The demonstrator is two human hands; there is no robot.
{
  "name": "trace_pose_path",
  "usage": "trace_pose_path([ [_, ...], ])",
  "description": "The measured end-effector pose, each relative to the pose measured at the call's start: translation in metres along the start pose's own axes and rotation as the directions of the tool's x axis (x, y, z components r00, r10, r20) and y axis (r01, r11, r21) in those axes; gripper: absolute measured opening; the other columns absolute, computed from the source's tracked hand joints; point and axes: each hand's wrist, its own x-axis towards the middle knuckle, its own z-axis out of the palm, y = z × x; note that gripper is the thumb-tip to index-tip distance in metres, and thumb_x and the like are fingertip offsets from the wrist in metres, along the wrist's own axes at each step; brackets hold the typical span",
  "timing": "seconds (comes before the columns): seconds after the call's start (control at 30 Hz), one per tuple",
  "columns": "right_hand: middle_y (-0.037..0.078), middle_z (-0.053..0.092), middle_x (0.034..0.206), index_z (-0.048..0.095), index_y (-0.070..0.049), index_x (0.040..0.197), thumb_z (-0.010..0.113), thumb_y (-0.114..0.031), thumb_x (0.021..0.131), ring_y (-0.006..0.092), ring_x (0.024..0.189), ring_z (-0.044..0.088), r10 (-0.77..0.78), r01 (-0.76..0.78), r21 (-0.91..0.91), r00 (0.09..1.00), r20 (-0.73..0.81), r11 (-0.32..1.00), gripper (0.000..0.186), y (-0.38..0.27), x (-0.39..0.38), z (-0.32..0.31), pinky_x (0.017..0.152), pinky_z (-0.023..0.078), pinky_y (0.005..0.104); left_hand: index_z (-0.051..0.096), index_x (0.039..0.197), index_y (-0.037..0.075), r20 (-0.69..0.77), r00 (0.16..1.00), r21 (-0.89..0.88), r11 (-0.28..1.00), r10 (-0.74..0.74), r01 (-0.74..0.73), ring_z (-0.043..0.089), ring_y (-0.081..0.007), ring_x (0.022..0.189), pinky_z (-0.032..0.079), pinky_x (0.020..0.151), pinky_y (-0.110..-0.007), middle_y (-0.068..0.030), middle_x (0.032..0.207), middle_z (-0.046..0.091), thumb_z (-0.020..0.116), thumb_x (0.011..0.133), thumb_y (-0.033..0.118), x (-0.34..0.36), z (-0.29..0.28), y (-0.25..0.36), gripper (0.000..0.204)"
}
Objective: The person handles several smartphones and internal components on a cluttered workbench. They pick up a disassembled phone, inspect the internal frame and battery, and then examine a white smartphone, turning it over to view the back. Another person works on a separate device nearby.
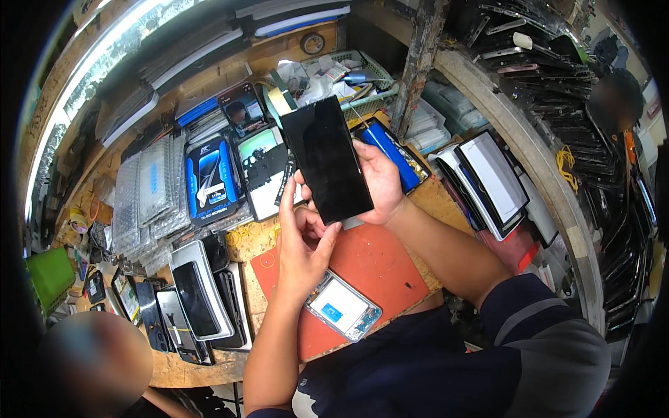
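Gripping a flat, glossy black phone (pixel 327 164), right fingers (pixel 367 153) wrap its straight edges, left fingers (pixel 286 203) clasping its squared corner.

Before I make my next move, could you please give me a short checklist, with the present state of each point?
1. Screen supported by right hand: ok.
2. Left hand gripping firmly: cannot tell; it is at the screen's lower end.
3. Open phone resting on the red mat: ok.
4. Open phone covered: not ok; its inside shows.
5. Screen's underside undamaged: cannot tell; it faces away.
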Motion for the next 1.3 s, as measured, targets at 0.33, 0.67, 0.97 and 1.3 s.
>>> trace_pose_path([
  [0.33,0.029,0.062,0.134,0.044,0.005,0.148,0.039,-0.047,0.105,0.0394,0.111,0.069,-0.037,0.035,-0.049,0.998,-0.048,0.998,0.068,0.001,-0.003,0.014,0.092,0.061,0.0510,0.016,0.164,0.006,-0.018,0.999,0.026,0.998,0.051,-0.051,0.064,-0.0091,0.074,0.051,0.068,-0.024,-0.0030,0.086,0.066,0.075,0.088,-0.004,-0.001,0.001,-0.002,0.097],
  [0.67,0.030,0.063,0.132,0.045,0.006,0.147,0.038,-0.048,0.105,0.0405,0.111,0.069,-0.049,0.047,-0.059,0.998,-0.031,0.997,0.068,0.003,-0.003,0.009,0.091,0.061,0.0508,0.017,0.164,0.006,-0.041,0.996,0.058,0.995,0.083,-0.080,0.061,-0.0085,0.073,0.051,0.067,-0.024,-0.0010,0.083,0.062,0.078,0.086,-0.003,-0.001,0.000,-0.002,0.099],
  [0.97,0.034,0.056,0.140,0.039,0.004,0.153,0.039,-0.047,0.106,0.0444,0.118,0.066,-0.019,0.021,-0.025,0.998,0.061,0.999,0.069,0.002,-0.001,-0.002,0.098,0.057,0.0579,0.018,0.164,0.006,-0.044,0.996,0.067,0.995,0.073,-0.070,0.063,-0.0085,0.073,0.051,0.065,-0.023,-0.0015,0.084,0.065,0.077,0.085,-0.004,0.000,0.001,-0.001,0.099],
  [1.3,0.035,0.056,0.140,0.038,0.004,0.153,0.039,-0.050,0.105,0.0453,0.118,0.066,-0.021,0.021,0.007,0.999,0.030,1.000,0.071,0.002,-0.002,0.000,0.096,0.058,0.0592,0.018,0.164,0.005,-0.034,0.998,0.073,0.996,0.059,-0.056,0.063,-0.0085,0.075,0.052,0.066,-0.024,-0.0021,0.085,0.065,0.077,0.085,-0.004,0.000,0.000,0.001,0.099],
])
